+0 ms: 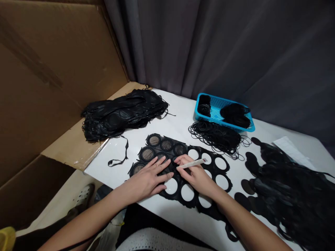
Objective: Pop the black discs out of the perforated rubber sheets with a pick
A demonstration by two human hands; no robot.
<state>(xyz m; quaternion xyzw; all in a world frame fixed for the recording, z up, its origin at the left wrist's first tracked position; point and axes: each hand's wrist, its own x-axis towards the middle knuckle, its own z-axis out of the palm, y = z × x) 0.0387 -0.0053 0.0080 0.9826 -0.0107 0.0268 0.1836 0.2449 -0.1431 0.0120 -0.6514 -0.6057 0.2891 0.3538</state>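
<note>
A black sheet (192, 149) with rows of round rings lies on the white table. Its circles on the right are open and show white, while those on the left are filled with a dark film. My left hand (149, 179) rests flat on the sheet with its fingers spread. Just to the right, my right hand (195, 174) grips a thin pale pen-like tool (192, 163), whose tip is hidden near the fingers at the middle of the sheet.
Stacked black sheets (123, 113) lie back left beside a cardboard box (60, 59). A blue basket (216, 113) holds black pieces, with thin black rings (218, 137) before it. Black discs (251, 162) and a dark heap (295, 191) cover the right, near white paper (294, 151).
</note>
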